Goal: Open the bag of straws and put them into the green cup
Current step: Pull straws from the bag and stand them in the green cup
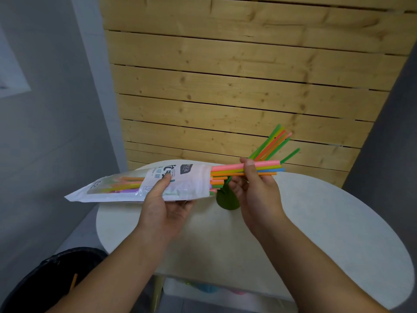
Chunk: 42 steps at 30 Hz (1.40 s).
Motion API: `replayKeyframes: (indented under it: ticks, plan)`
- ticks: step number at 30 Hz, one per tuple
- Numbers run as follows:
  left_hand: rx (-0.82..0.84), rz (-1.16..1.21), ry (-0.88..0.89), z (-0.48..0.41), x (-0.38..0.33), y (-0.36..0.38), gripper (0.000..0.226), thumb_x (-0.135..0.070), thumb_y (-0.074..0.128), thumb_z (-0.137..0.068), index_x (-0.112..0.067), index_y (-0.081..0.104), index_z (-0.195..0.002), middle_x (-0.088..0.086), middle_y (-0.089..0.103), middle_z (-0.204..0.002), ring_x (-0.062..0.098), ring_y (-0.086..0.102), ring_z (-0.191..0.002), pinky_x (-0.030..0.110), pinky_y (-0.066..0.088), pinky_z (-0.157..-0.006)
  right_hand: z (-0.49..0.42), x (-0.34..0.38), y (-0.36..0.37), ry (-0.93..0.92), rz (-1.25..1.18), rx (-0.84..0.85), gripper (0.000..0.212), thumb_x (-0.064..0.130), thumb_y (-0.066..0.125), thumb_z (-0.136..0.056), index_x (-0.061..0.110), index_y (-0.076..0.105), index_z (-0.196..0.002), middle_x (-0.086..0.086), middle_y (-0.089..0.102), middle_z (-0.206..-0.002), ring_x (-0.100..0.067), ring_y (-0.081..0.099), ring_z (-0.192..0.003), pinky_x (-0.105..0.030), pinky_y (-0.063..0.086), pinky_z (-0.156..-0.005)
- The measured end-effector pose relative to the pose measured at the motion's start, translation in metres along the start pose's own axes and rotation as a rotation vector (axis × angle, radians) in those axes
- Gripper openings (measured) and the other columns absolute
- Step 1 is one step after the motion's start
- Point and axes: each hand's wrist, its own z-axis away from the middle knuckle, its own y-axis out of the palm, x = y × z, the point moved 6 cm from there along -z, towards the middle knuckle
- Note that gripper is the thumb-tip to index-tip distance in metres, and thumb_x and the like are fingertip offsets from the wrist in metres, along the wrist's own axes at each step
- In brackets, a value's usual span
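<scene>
We've got the straw bag (pixel 144 186) pinched flat in our left hand (pixel 161 207) above the round white table (pixel 316 222), while our right hand (pixel 255 190) grips a bunch of straws (pixel 259 169) poking out its open end. Green cup (pixel 226 201) underneath already holds several straws.

Glossy white plastic film, clear at one end, forms the straw bag (pixel 180 180); smooth, bright plastic straws (pixel 246 170) protrude from it. The round table (pixel 316 222) shows a matt off-white top, before a knotty, unvarnished pine-plank wall (pixel 237 75).
</scene>
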Motion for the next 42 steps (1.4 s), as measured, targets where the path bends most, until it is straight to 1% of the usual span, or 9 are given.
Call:
replayKeyframes:
  ticks: [6,14,17,20,30,35,38,40,42]
  plan:
    - [-0.019,0.052,-0.006,-0.005,-0.002,-0.002,0.032,-0.015,0.065,-0.100,-0.012,0.064,-0.131,0.014,0.078,-0.123,0.032,0.074,-0.117,0.058,0.061,-0.084,-0.008,0.023,-0.007,-0.115,0.103,0.043,0.024,0.029,0.058,-0.100,0.009,0.072,-0.100,-0.009,0.069,-0.077,-0.013,0.069,-0.068,-0.023,0.059,-0.067]
    - [-0.070,0.088,0.034,-0.019,-0.020,-0.014,0.041,-0.018,0.067,-0.099,-0.009,0.063,-0.139,0.013,0.079,-0.121,0.031,0.075,-0.115,0.057,0.061,-0.087,-0.012,0.065,-0.040,-0.289,0.093,-0.132,0.028,0.028,0.054,-0.102,0.012,0.068,-0.085,0.002,0.064,-0.056,-0.009,0.064,-0.055,-0.024,0.059,-0.063]
    - [-0.084,0.096,0.039,-0.022,-0.023,-0.016,0.039,-0.018,0.067,-0.100,-0.009,0.064,-0.138,0.013,0.080,-0.118,0.029,0.077,-0.110,0.052,0.064,-0.083,-0.014,0.072,-0.060,-0.322,0.131,-0.226,0.028,0.031,0.054,-0.102,0.014,0.069,-0.086,0.004,0.064,-0.056,-0.007,0.065,-0.053,-0.028,0.058,-0.068]
    - [-0.094,0.102,0.044,-0.025,-0.024,-0.018,0.040,-0.018,0.067,-0.100,-0.009,0.063,-0.138,0.013,0.080,-0.118,0.029,0.077,-0.108,0.052,0.065,-0.080,-0.015,0.069,-0.075,-0.332,0.181,-0.288,0.029,0.031,0.054,-0.101,0.011,0.068,-0.086,-0.001,0.064,-0.061,-0.007,0.066,-0.051,-0.033,0.059,-0.073]
    - [-0.133,0.076,0.034,-0.029,-0.021,-0.024,0.043,-0.018,0.067,-0.099,-0.011,0.063,-0.141,0.010,0.079,-0.122,0.027,0.077,-0.108,0.046,0.067,-0.069,-0.025,0.066,-0.086,-0.311,0.061,-0.329,0.024,0.026,0.053,-0.103,0.016,0.063,-0.083,-0.004,0.063,-0.071,-0.010,0.063,-0.058,-0.027,0.059,-0.067]
    - [-0.115,0.077,0.053,-0.029,-0.019,-0.024,0.042,-0.017,0.068,-0.099,-0.012,0.063,-0.140,0.010,0.080,-0.120,0.028,0.077,-0.110,0.051,0.062,-0.095,-0.021,0.068,-0.102,-0.351,0.183,-0.441,0.026,0.031,0.053,-0.101,0.017,0.066,-0.084,-0.003,0.063,-0.067,-0.006,0.065,-0.052,-0.036,0.060,-0.077]
    - [-0.100,0.076,0.067,-0.028,-0.018,-0.022,0.041,-0.016,0.068,-0.099,-0.012,0.062,-0.139,0.010,0.080,-0.120,0.029,0.076,-0.112,0.053,0.057,-0.104,-0.020,0.069,-0.099,-0.411,0.344,-0.423,0.029,0.035,0.052,-0.101,0.018,0.066,-0.082,-0.002,0.064,-0.065,-0.006,0.067,-0.052,-0.038,0.060,-0.076]
    - [-0.097,0.069,0.064,-0.027,-0.017,-0.020,0.040,-0.017,0.068,-0.099,-0.013,0.063,-0.139,0.010,0.080,-0.120,0.028,0.076,-0.112,0.053,0.058,-0.101,-0.022,0.067,-0.090,-0.460,0.433,-0.378,0.032,0.035,0.053,-0.100,0.011,0.067,-0.085,-0.002,0.065,-0.065,-0.007,0.067,-0.053,-0.032,0.057,-0.069]
    - [-0.097,0.054,0.059,-0.026,-0.016,-0.019,0.040,-0.017,0.068,-0.099,-0.013,0.063,-0.139,0.009,0.080,-0.120,0.028,0.076,-0.112,0.051,0.061,-0.098,-0.027,0.064,-0.079,-0.475,0.531,-0.338,0.040,0.037,0.053,-0.100,0.002,0.068,-0.089,-0.007,0.067,-0.067,-0.014,0.070,-0.057,-0.019,0.051,-0.059]
